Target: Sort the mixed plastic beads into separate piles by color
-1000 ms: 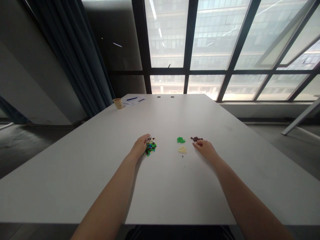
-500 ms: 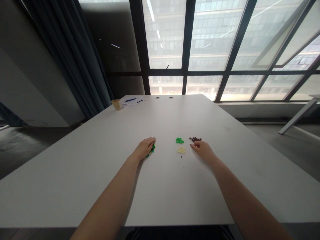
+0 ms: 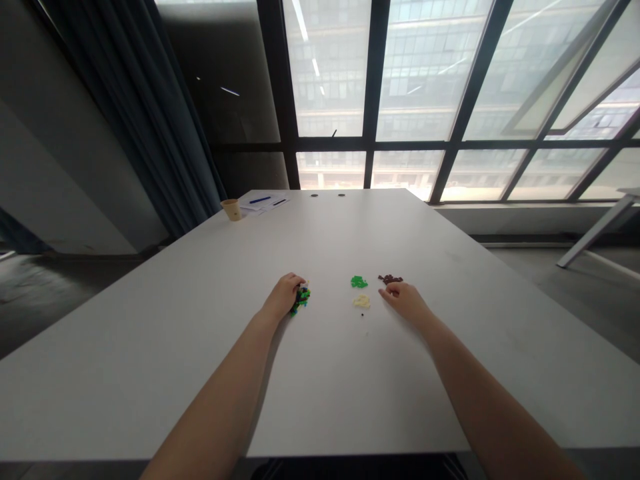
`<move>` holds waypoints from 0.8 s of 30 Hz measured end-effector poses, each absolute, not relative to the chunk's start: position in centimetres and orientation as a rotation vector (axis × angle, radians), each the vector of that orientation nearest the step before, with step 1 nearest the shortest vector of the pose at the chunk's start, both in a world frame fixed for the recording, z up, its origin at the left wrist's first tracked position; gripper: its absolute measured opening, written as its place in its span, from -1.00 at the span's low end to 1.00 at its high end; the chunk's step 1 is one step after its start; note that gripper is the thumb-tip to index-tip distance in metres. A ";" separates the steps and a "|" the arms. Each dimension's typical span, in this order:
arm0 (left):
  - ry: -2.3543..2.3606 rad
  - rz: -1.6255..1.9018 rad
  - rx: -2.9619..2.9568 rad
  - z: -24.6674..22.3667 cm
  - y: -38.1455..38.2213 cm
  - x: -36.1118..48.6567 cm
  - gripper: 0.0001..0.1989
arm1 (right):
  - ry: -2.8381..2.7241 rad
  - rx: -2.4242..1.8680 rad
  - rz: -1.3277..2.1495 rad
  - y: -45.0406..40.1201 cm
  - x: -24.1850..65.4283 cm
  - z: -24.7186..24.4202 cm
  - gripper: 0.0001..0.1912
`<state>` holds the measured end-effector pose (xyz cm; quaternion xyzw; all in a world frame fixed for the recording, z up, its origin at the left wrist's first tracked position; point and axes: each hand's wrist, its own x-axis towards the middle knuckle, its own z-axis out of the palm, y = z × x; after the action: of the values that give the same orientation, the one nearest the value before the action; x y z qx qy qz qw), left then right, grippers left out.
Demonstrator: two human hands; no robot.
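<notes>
Across the long white tabletop, two bare forearms are stretched inward from the near edge, the left forearm and the right forearm both slanted toward the middle. At the far left corner, loose white paper sheets are spread. By the left forearm's end, the left hand is held low with its back turned up and its fingers bent forward; the right hand is rested on its outer side, thumb and fingers bent and pointed inward. Whether anything is gripped by either hand cannot be told. Near that same corner, by the left edge, a tan paper cup is stood upright. Well in from the near edge, a heap of tiny mixed-colour plastic pieces is partly covered by the left fingers. Just beyond the right fingertips, a cluster of dark brown pieces is laid. Between the hands, a bright green cluster is set farther from the near edge than a pale cream cluster. Nearest that edge, one tiny dark piece is left by itself.
</notes>
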<state>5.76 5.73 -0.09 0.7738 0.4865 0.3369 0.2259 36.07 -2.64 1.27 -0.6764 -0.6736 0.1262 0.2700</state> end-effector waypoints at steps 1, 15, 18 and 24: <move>1.339 0.929 2.151 -0.1 5.7 5.7 -0.76 | -1.823 -1.820 0.337 -2.7 36.1 1.3 -0.65; 1.383 0.900 2.238 0.7 5.4 5.3 -0.76 | -1.829 -1.771 0.323 -3.6 35.9 2.9 -0.64; 1.403 0.922 2.185 0.7 5.4 5.2 -0.77 | -1.827 -1.761 0.329 -3.7 35.7 3.3 -0.64; 1.326 1.100 1.677 0.8 5.0 6.3 -0.77 | -1.816 -1.743 0.323 -4.0 35.5 3.7 -0.64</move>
<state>6.27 4.99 0.77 0.6505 0.5145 0.4269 0.3604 35.55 -4.00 3.68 -0.6558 -0.6833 0.1214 0.2971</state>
